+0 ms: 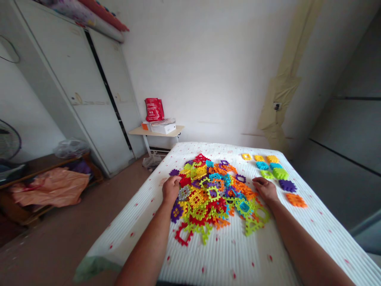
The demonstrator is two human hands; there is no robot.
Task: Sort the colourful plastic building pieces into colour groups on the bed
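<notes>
Red bag (154, 109) and white box (162, 128) on a side table (157, 133)

Left hand (172, 190): knuckles up, on the left edge of a heap of multicoloured plastic waffle blocks (205, 198).
Right hand (266, 190): fingers lying flat at the heap's right edge.
Separate blocks (275, 173): yellow, blue, green, purple and orange, laid in rows right of the heap.
Bed cover (226, 254): white, ribbed, red-flecked, under all the blocks.
Beyond the bed: side table (156, 131) bearing a red bag (154, 109) and a white box (163, 128); white sliding wardrobe (74, 91) to the left.
</notes>
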